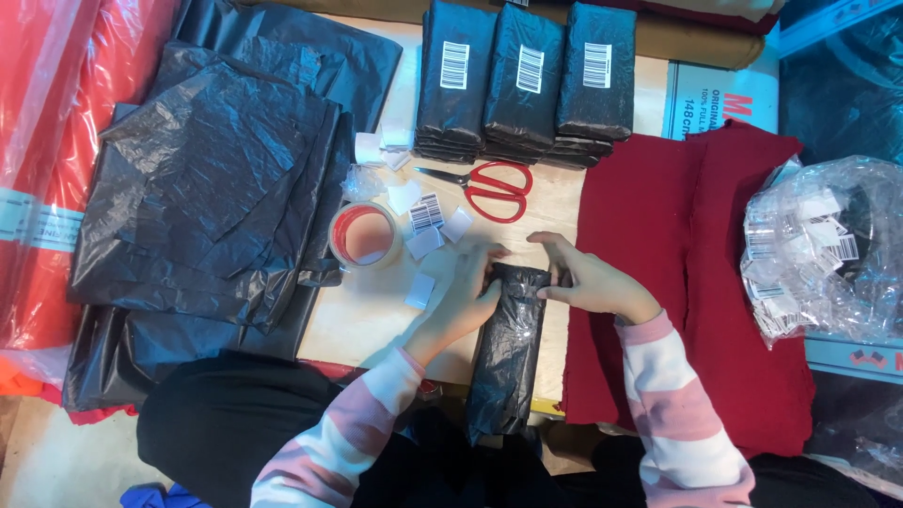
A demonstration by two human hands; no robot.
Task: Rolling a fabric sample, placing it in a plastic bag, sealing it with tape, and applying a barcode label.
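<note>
A long package wrapped in black plastic (pixel 508 357) lies lengthwise on the wooden table (pixel 362 320) in front of me. My left hand (pixel 470 287) presses against its far left corner, fingers curled on the wrap. My right hand (pixel 588 277) grips the far right end of the same package, thumb on top. Both sleeves are pink and white striped. A roll of clear tape (pixel 365 235) stands just left of my left hand, with small white barcode labels (pixel 425 218) scattered around it.
Red-handled scissors (pixel 494 188) lie beyond the hands. Three stacks of wrapped black packages (pixel 527 80) stand at the far edge. A pile of black plastic bags (pixel 207 188) fills the left. Red cloth (pixel 677 245) lies right, beside a clear bag of labels (pixel 823 249).
</note>
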